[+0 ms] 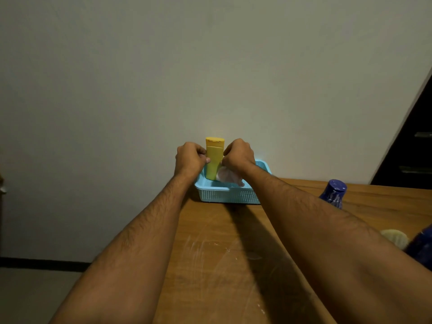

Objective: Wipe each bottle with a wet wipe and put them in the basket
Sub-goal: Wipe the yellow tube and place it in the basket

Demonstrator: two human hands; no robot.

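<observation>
A yellow bottle stands upright over the light blue basket at the far end of the wooden table. My left hand grips the bottle's left side with curled fingers. My right hand is at the bottle's right side, its fingers curled around a white wet wipe that hangs down into the basket. Whether the bottle's base touches the basket floor is hidden by the rim.
A dark blue bottle stands on the table to the right. Another dark blue bottle sits at the right edge beside a pale yellowish object. The table's left edge drops to the floor; a wall rises behind.
</observation>
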